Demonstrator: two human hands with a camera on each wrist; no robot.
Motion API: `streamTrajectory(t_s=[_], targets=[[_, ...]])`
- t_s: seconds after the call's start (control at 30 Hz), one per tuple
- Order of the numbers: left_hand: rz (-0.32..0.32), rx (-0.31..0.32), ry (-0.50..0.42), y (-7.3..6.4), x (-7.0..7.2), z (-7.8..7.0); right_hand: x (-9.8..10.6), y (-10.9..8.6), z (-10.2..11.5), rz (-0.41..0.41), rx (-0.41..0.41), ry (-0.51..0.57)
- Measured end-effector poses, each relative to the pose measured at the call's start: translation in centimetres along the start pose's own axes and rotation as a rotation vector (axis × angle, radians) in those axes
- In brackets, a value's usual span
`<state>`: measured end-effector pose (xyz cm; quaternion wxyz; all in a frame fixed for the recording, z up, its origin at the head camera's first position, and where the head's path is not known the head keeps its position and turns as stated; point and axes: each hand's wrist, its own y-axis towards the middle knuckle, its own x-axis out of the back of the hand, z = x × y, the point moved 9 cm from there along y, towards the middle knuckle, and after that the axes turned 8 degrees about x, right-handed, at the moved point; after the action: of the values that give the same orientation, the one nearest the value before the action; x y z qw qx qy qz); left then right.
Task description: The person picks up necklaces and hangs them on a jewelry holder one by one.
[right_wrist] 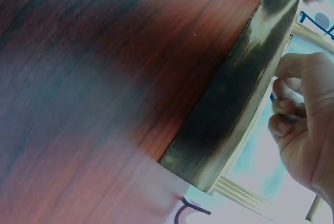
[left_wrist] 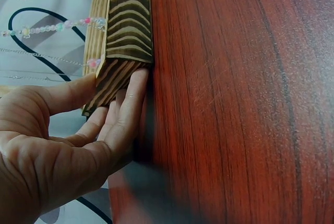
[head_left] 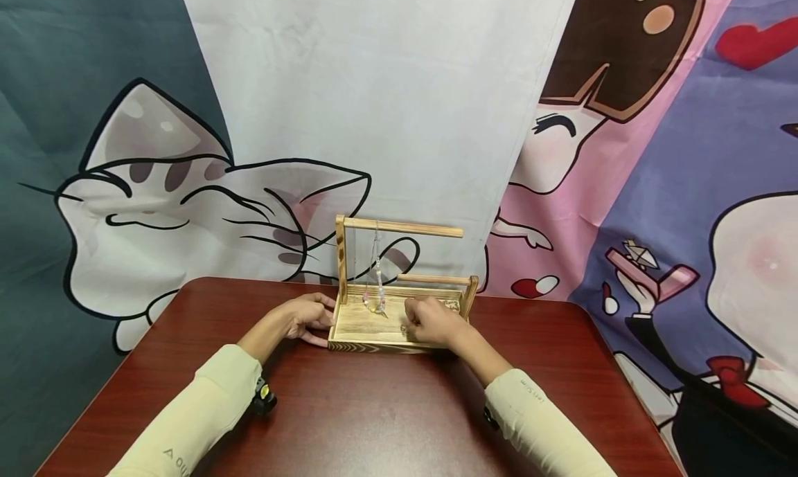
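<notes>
A wooden jewelry stand (head_left: 399, 347) with a shallow tray base stands on the table. At its left end my left hand (head_left: 309, 316) grips the tray, thumb at the upper edge and fingers against the striped end wall (left_wrist: 117, 80). A beaded necklace (head_left: 380, 283) hangs from the upper bar (head_left: 424, 229), its lower end reaching the tray floor; finer chains (left_wrist: 42, 54) hang beside it. Over the right half of the tray, my right hand (head_left: 433, 321) has its fingers curled and pinched together, with a small thin piece of jewelry (head_left: 404, 331) at the fingertips, mostly hidden.
Small gold-colored jewelry (head_left: 451, 304) lies in the tray's back right part. A lower wooden bar (head_left: 434, 280) runs along the right side. The stand sits near the back of the reddish-brown table (head_left: 374, 408), before a printed cloth backdrop (head_left: 399, 103).
</notes>
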<state>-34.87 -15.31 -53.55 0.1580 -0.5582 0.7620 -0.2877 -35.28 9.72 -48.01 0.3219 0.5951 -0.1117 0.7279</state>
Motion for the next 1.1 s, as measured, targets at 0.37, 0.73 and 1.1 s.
streamTrajectory(t_s=[0.37, 0.73, 1.1], targets=[[0.001, 0.000, 0.006, 0.1, 0.0, 0.1, -4.6, -0.3, -4.9, 0.037, 0.032, 0.081], [-0.002, 0.003, 0.005, 0.0, 0.1, 0.0, -0.4, -0.6, 0.6, 0.146, 0.004, -0.013], [0.006, -0.002, 0.011, 0.0, 0.1, -0.1, -1.0, -0.7, 0.2, 0.187, -0.036, 0.004]])
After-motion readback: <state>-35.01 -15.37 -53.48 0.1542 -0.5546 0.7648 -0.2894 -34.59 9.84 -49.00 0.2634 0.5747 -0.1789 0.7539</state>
